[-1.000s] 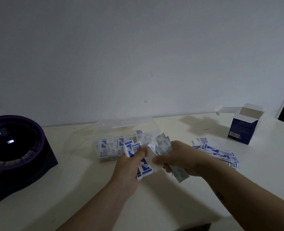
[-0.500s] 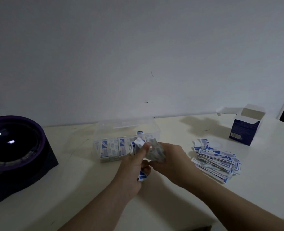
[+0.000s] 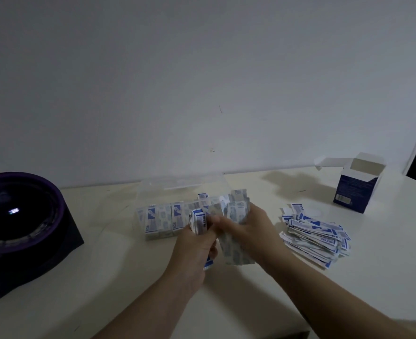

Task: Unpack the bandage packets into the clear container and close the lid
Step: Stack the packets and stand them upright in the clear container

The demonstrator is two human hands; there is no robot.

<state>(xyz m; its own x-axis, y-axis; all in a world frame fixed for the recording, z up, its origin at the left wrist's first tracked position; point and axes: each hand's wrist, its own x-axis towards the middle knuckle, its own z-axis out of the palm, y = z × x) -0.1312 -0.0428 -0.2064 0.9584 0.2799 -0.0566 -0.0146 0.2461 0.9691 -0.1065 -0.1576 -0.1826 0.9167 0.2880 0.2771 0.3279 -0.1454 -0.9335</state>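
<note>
The bandage packets [image 3: 236,250] are small, flat, white and blue. In the middle of the frame the left hand [image 3: 196,245] grips one bunch and the right hand [image 3: 253,231] grips another, close together. Just behind them the clear container [image 3: 180,186] holds a row of packets, and it does not look shut yet. A big pile [image 3: 317,238] waits at the right, so I think lots is left.
</note>
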